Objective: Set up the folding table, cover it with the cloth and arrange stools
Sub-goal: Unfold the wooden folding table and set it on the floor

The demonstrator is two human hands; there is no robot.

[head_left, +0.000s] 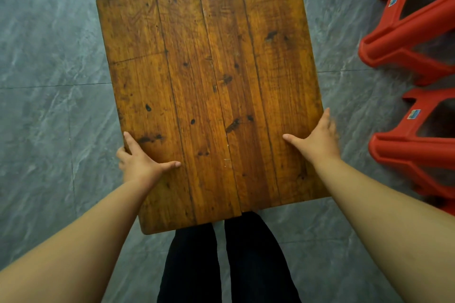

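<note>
A single wide-angle camera sits on the person's head and looks almost straight down, tipped slightly forward. The wooden table top (209, 93) fills the centre of the frame from the top edge to well below the middle, near enough that grain and knots read clearly. Both bare forearms (73, 241) enter from the lower corners, looming large there, and narrow inward to the left hand (140, 162) and right hand (317, 138) at the board's side edges. The person's legs (221, 265) show at bottom centre, directly beneath the lens. Grey tiled floor (49, 81) frames the rest; red plastic stools (406, 39) are cropped by the right edge.
</note>
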